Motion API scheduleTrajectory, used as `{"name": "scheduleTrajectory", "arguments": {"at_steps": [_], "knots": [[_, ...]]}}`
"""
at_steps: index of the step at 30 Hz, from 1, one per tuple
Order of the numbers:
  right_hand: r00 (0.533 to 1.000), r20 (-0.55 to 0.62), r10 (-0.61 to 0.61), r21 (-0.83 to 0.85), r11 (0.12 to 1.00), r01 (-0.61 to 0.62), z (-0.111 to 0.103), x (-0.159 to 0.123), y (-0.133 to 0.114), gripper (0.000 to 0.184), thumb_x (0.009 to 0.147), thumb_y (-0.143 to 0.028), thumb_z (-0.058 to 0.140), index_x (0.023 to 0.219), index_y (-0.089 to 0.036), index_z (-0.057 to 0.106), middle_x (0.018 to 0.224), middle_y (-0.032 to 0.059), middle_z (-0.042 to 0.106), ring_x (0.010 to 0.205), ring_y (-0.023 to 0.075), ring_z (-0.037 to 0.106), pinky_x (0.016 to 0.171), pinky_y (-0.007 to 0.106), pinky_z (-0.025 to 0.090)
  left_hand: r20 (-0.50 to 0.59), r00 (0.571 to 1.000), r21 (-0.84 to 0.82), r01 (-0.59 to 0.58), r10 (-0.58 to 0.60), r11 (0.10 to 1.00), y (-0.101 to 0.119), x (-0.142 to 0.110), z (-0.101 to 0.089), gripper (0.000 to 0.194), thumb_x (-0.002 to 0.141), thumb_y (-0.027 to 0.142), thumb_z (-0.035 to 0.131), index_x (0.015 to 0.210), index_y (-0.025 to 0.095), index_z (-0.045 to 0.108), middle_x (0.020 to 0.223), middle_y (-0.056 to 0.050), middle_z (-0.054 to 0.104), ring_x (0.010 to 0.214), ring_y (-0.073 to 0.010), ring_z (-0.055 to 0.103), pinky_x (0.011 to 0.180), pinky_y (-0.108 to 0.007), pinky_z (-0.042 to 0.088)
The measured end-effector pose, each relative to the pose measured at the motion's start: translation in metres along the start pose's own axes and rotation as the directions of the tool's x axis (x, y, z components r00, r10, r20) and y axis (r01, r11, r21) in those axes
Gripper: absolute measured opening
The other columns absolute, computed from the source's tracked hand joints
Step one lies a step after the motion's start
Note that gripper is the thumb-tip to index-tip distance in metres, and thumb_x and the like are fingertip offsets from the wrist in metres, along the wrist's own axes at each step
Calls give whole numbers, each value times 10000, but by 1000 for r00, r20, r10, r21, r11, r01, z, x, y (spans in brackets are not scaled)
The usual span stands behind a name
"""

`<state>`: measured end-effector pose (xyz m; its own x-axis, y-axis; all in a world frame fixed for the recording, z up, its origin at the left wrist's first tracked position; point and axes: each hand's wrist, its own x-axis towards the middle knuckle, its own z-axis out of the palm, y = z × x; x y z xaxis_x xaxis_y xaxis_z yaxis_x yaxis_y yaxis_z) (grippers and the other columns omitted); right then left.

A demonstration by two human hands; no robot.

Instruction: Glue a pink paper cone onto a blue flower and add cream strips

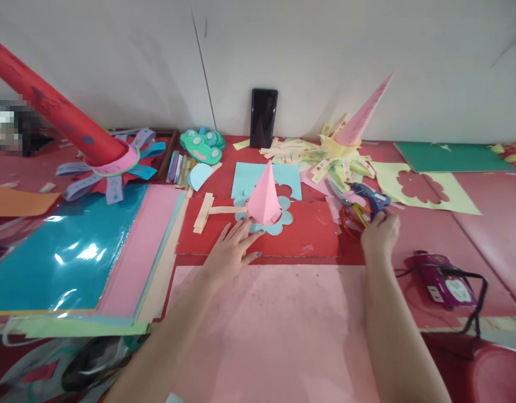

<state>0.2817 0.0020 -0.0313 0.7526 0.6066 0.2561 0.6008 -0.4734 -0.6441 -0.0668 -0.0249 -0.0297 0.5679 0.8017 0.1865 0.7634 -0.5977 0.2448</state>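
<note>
My left hand (232, 246) lies with its fingers spread at the front of a pink paper cone (265, 196), its fingertips touching or almost touching the base. The cone stands upright on a light-blue paper flower (286, 217), over a red board (308, 235). Cream paper strips (204, 214) lie to the left, one reaching the flower. On the right, my right hand (381, 232) has its fingers closed round the handle end of a blue glue gun (372, 197). Scissors with orange handles (345, 215) and yellow-handled pliers or scissors (359, 214) lie beside it.
A pink sheet (274, 330) covers the near table. Coloured sheets in plastic (81, 252) lie left, below a tall red cone (73, 117). A phone (264, 118) leans on the wall. A finished-looking pink cone (362, 120) stands behind; a purple power box (445, 280) with cord sits right.
</note>
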Motion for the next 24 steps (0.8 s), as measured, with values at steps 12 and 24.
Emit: {"name": "scheduleTrajectory", "arguments": {"at_steps": [12, 24], "knots": [[980, -176, -91, 255, 958, 134, -11, -18, -11, 394, 896, -459, 313, 1063, -168, 520, 967, 91, 560, 920, 214, 550, 839, 394, 429, 83, 995, 36, 58, -61, 998, 9, 0, -3, 445, 936, 397, 414, 1360, 264, 400, 1466, -113, 347, 1368, -276, 299, 1094, -535, 250], [823, 94, -560, 148, 825, 545, -3, -77, -51, 407, 692, -456, 640, 995, -201, 549, 897, 52, 606, 760, 182, 595, 564, 279, 467, 42, 997, -21, 68, -67, 997, 13, 2, -10, 397, 941, 400, 398, 1293, 234, 481, 1436, -117, 396, 1349, -262, 336, 1107, -527, 245]]}}
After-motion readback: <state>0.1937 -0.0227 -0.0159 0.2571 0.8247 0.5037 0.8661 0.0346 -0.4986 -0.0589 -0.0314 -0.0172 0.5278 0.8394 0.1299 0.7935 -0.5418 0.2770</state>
